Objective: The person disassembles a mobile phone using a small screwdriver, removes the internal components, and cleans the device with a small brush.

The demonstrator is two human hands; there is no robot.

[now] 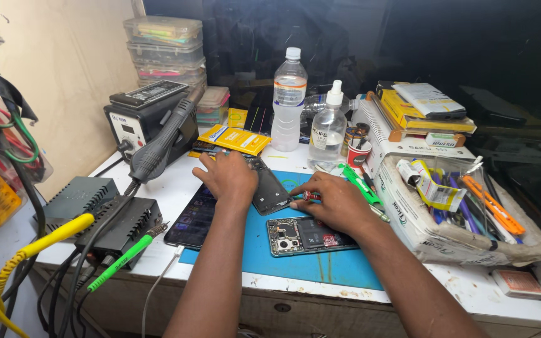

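On the blue mat (pixel 320 266) near the bench's front edge, an opened phone (pixel 311 235) is lying face down. The right hand (pixel 333 203) is pinching a small screwdriver (pixel 311 196) just above it; the left hand (pixel 230 177) is resting, fingers spread, on a dark back cover (pixel 270 193).

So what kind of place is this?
Most likely a phone repair bench. An opened phone with its insides showing lies on a blue work mat, a hot-air soldering station stands nearby, and a box of tools sits alongside.
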